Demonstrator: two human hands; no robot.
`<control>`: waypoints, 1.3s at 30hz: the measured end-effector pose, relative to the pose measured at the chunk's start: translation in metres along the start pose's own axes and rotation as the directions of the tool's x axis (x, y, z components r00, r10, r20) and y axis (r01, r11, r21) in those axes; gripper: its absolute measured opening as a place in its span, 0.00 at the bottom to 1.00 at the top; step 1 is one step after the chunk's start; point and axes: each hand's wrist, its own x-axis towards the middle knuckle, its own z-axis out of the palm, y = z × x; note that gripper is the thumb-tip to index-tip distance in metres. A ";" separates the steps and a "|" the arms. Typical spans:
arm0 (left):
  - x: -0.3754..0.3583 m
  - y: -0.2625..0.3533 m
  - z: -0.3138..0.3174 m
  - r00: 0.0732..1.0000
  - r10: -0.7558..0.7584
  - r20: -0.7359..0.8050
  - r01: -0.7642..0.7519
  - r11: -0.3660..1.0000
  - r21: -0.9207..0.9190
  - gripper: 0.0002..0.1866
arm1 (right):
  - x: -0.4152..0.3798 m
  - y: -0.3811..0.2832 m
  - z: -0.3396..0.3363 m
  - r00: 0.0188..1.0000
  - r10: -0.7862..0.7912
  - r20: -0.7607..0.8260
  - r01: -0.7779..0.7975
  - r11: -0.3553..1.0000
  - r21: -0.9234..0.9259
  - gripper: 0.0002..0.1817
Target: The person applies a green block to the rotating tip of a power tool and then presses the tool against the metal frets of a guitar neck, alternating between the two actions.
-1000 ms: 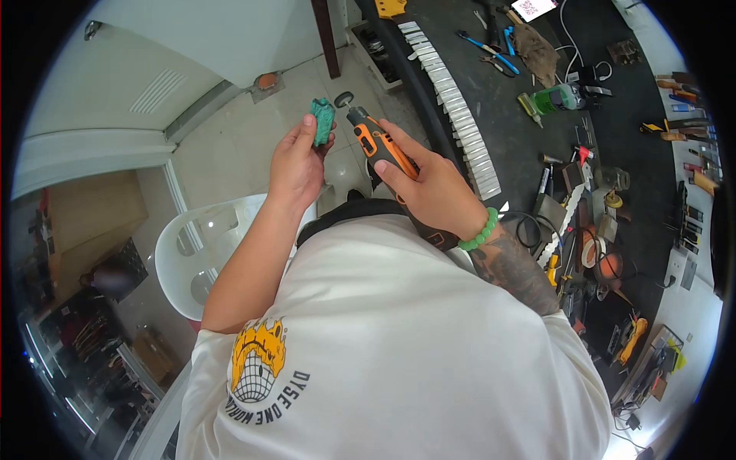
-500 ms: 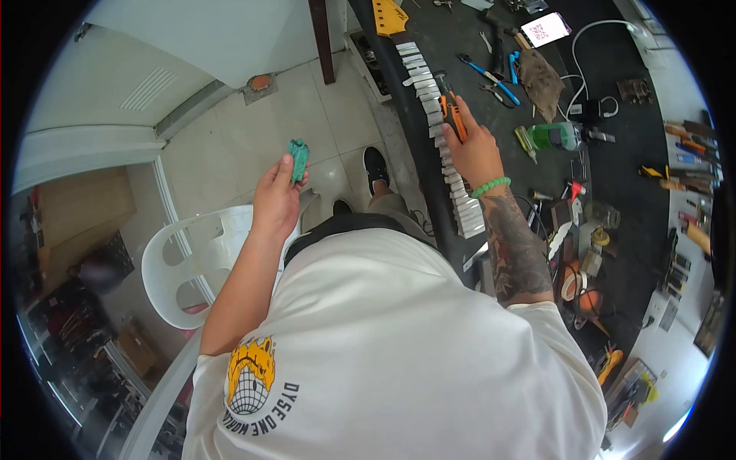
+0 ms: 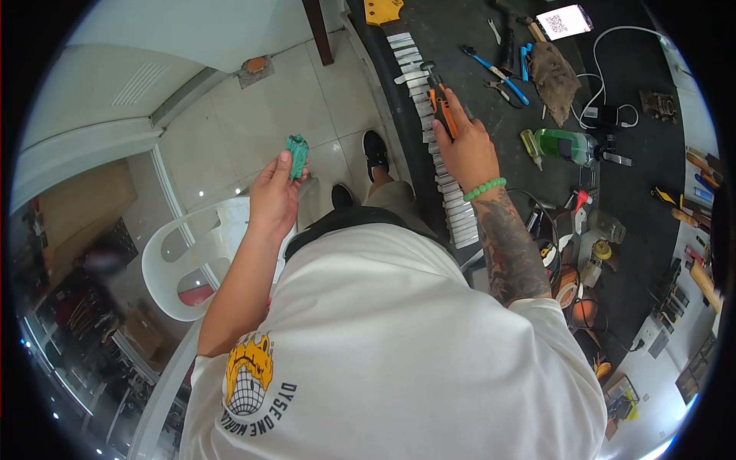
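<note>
In my left hand (image 3: 274, 193), a crumpled teal-green lump (image 3: 297, 156) is pinched between thumb and fingers, out over the floor. My right hand (image 3: 466, 152) rests over the bench, thumb and fingers around the orange-and-black handles of pliers (image 3: 440, 107). Their dark metal head points away from me, beside a guitar neck (image 3: 447, 186). Silvery strips cover the neck's fretboard, and one sticks out past its left edge. At the far end is the yellow headstock (image 3: 382, 11). A green bead bracelet circles my right wrist.
On the dark bench (image 3: 529, 126) lie a blue toothbrush (image 3: 497, 74), small pliers (image 3: 497, 90), a brown cloth (image 3: 555, 77) and a phone (image 3: 565, 23). A green-liquid bottle (image 3: 566, 146) and cables are further right. A white chair (image 3: 165, 264) stands to my left.
The view has shifted slightly, so the neck and headstock sit a little further left and up. Both hands keep nearly the same pose, with the green lump and the pliers.
</note>
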 end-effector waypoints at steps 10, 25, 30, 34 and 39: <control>-0.009 0.001 -0.008 0.999 0.000 -0.033 0.000 1.000 0.002 0.20 | -0.011 -0.010 0.010 0.997 -0.070 -0.017 0.069 0.997 -0.034 0.36; -0.005 0.003 -0.005 1.000 -0.012 -0.029 0.011 1.000 -0.017 0.20 | -0.001 0.000 -0.003 0.998 -0.059 -0.029 0.057 0.996 -0.071 0.35; -0.006 0.005 -0.001 1.000 -0.003 -0.021 0.003 1.000 -0.010 0.20 | -0.005 -0.013 -0.003 0.998 -0.067 0.009 0.068 0.997 -0.041 0.35; -0.005 0.005 -0.004 1.000 0.007 -0.016 -0.007 1.000 -0.009 0.20 | -0.010 -0.020 0.002 0.996 -0.079 0.032 0.080 0.996 -0.036 0.35; -0.007 0.004 -0.005 1.000 0.000 -0.028 0.000 1.000 -0.008 0.20 | -0.011 -0.026 0.001 0.996 -0.069 0.050 0.071 0.997 -0.042 0.35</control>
